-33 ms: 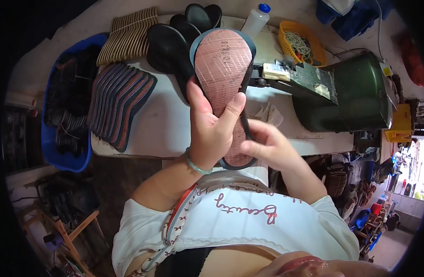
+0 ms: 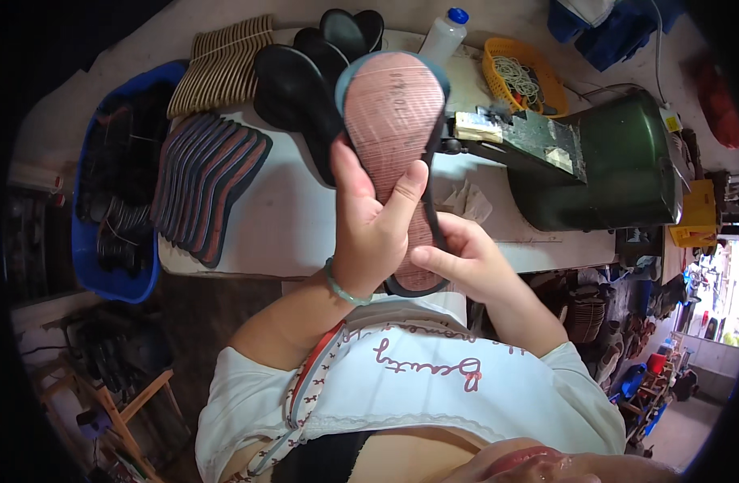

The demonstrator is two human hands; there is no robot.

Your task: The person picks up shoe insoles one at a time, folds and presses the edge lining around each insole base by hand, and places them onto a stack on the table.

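A shoe insole (image 2: 395, 109) with a pinkish-red, finely lined face and a dark edge stands upright in front of me, its wide end up. My left hand (image 2: 369, 221) is wrapped round its narrow middle, thumb across the face and fingers partly hidden behind. At the lower end, my right hand (image 2: 470, 262) pinches the insole's right edge, thumb on the face and fingers behind. Beyond the left hand lie black moulded insoles (image 2: 293, 84). A fanned row of dark and reddish insoles (image 2: 208, 185) rests on the white table (image 2: 281, 233) to the left.
A green sewing machine (image 2: 595, 177) occupies the table's right side. A tied row of tan insoles (image 2: 220, 68) lies at the back left. Beside the table is a blue basket (image 2: 83, 233) with dark pieces. A yellow basket (image 2: 550, 88) of cord and a blue-capped bottle (image 2: 446, 39) stand behind.
The insole's upper end has shifted slightly right. My right hand has moved a little left, its thumb now lying further over the insole's lower face. The left hand keeps its grip.
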